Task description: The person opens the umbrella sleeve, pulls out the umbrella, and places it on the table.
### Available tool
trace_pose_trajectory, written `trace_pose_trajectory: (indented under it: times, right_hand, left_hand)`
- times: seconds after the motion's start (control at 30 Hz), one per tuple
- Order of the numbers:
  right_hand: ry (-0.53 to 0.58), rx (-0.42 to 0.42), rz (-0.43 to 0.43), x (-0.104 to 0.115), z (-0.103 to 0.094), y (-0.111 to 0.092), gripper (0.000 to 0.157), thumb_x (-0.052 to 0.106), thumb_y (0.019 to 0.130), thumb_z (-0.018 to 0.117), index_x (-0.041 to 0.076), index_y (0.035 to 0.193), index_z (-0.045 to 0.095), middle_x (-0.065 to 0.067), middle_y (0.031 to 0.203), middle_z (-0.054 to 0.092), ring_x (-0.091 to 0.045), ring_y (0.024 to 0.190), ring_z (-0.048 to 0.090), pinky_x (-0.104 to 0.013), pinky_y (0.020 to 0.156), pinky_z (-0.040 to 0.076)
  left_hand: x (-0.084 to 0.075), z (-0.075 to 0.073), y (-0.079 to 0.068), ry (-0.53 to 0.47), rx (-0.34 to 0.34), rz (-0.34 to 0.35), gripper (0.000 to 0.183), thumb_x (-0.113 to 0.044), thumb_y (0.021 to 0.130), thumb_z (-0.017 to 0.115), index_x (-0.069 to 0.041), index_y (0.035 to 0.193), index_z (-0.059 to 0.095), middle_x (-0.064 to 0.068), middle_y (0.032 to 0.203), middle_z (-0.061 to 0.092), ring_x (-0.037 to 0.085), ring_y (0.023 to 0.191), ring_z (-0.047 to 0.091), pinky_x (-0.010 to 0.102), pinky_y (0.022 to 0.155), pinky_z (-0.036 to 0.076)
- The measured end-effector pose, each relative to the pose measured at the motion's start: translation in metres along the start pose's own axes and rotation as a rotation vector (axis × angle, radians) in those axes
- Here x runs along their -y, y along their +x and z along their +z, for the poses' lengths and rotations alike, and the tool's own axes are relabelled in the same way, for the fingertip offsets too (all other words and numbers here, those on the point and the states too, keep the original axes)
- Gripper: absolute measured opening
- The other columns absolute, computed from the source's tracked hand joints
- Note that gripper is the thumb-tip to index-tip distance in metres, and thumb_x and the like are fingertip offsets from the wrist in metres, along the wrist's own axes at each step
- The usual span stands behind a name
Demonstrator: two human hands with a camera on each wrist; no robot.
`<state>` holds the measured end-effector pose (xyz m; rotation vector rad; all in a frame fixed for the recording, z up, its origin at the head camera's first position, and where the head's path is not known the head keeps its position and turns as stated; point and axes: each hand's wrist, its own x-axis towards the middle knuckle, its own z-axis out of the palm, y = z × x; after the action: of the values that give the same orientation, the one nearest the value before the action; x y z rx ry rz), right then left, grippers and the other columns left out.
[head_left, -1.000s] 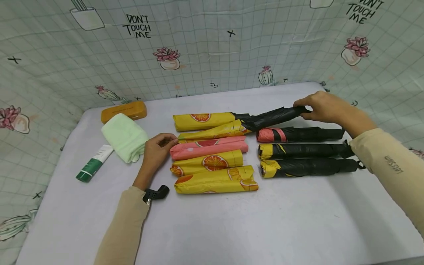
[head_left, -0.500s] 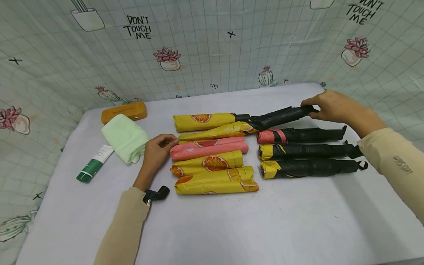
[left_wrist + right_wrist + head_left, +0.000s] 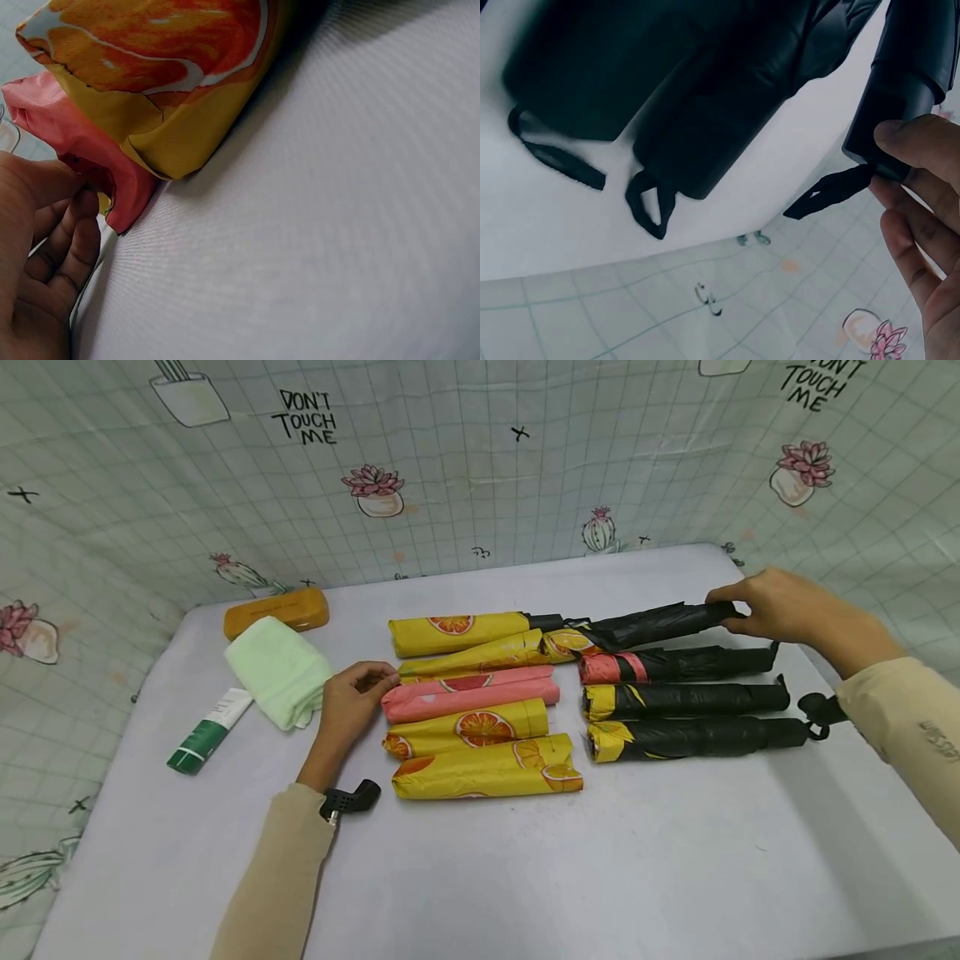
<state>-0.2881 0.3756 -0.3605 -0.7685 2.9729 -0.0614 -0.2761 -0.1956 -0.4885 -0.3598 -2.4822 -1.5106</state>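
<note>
My right hand (image 3: 795, 610) pinches the handle end of a black folding umbrella (image 3: 660, 625), raised a little off the table. The umbrella's other end shows yellow orange-print fabric and is partly inside a yellow sleeve (image 3: 487, 654). In the right wrist view, thumb and fingers grip its dark handle (image 3: 889, 124), with a strap loop hanging below. My left hand (image 3: 351, 700) pinches the closed far end of that sleeve, next to a pink sleeve (image 3: 472, 695). In the left wrist view the left hand (image 3: 49, 240) partly hides the yellow fabric behind the pink sleeve.
Two more yellow sleeves (image 3: 487, 768) lie in front. Three umbrellas (image 3: 705, 700) lie at the right, below the held one. At the back lies a yellow-sleeved umbrella (image 3: 457, 633). A green cloth (image 3: 277, 668), a tube (image 3: 206, 735) and an orange case (image 3: 277, 612) lie left.
My right hand has moved to the right with the umbrella, and more of its orange-print part shows outside the yellow sleeve. The left hand stays at the sleeve's end.
</note>
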Motion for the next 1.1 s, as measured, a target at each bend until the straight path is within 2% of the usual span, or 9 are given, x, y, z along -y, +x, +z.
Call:
trace_pose_trajectory:
  times: [0.23, 0.47, 0.73, 1.0, 1.1]
  right_hand:
    - [-0.009, 0.048, 0.059, -0.009, 0.002, -0.01, 0.037, 0.004, 0.084, 0.076, 0.0, 0.12, 0.067, -0.014, 0.092, 0.071, -0.02, 0.067, 0.055, -0.041, 0.06, 0.049]
    - [-0.001, 0.053, 0.087, -0.017, 0.006, -0.02, 0.037, 0.004, 0.085, 0.075, 0.0, 0.121, 0.066, -0.014, 0.091, 0.072, -0.019, 0.063, 0.054, -0.04, 0.057, 0.048]
    - [0.006, 0.053, 0.123, -0.027, 0.009, -0.032, 0.041, 0.005, 0.085, 0.075, -0.003, 0.123, 0.064, -0.019, 0.091, 0.071, -0.023, 0.068, 0.059, -0.047, 0.063, 0.051]
    - [-0.012, 0.076, 0.188, -0.041, 0.016, -0.046, 0.042, 0.007, 0.085, 0.075, -0.004, 0.124, 0.063, -0.031, 0.098, 0.068, -0.033, 0.072, 0.062, -0.054, 0.063, 0.051]
    - [-0.018, 0.085, 0.201, -0.044, 0.019, -0.05, 0.042, 0.007, 0.086, 0.075, -0.004, 0.124, 0.063, -0.032, 0.103, 0.067, -0.043, 0.083, 0.065, -0.059, 0.07, 0.052]
  left_hand:
    - [-0.001, 0.0, -0.001, 0.005, 0.004, 0.0, 0.011, -0.012, 0.091, 0.075, -0.004, 0.098, 0.074, 0.008, 0.087, 0.071, 0.012, 0.077, 0.062, 0.016, 0.07, 0.048]
    - [-0.001, 0.001, 0.0, -0.007, 0.008, -0.002, 0.011, -0.012, 0.091, 0.075, -0.004, 0.098, 0.074, 0.008, 0.087, 0.071, 0.012, 0.077, 0.062, 0.016, 0.07, 0.048]
    - [-0.002, 0.0, 0.0, 0.008, 0.006, -0.018, 0.012, -0.013, 0.092, 0.075, -0.004, 0.098, 0.074, 0.008, 0.088, 0.072, 0.013, 0.078, 0.062, 0.016, 0.07, 0.048]
    - [-0.003, 0.001, 0.0, 0.012, 0.004, -0.018, 0.012, -0.014, 0.092, 0.075, -0.004, 0.098, 0.074, 0.008, 0.088, 0.071, 0.013, 0.078, 0.062, 0.017, 0.069, 0.047]
    - [-0.003, 0.001, -0.001, 0.014, 0.004, -0.025, 0.014, -0.015, 0.092, 0.075, -0.004, 0.099, 0.074, 0.008, 0.09, 0.072, 0.012, 0.079, 0.062, 0.016, 0.07, 0.047]
